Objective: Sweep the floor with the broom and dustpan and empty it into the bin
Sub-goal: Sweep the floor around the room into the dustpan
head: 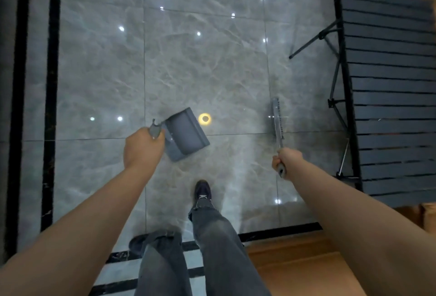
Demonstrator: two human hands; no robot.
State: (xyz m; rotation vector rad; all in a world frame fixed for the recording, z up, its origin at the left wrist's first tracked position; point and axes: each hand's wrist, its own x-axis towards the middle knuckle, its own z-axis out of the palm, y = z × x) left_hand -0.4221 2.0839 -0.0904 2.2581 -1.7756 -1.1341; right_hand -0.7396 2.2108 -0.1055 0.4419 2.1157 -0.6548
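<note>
My left hand [142, 147] grips the handle of a grey dustpan [186, 134], held above the glossy grey tiled floor [212, 59] with its open pan pointing right and away. My right hand [286, 160] grips the handle of a small grey hand broom [277, 118], whose bristled head points away from me over the tiles. Dustpan and broom are apart, roughly a tile's width between them. No bin shows in the view. I cannot make out any dirt on the floor.
A dark slatted folding table [389, 83] with thin metal legs [335, 88] stands at the right. Black border strips [50, 83] run along the left. Wooden flooring [295, 260] starts near right. My legs and dark shoe [202, 192] are below centre.
</note>
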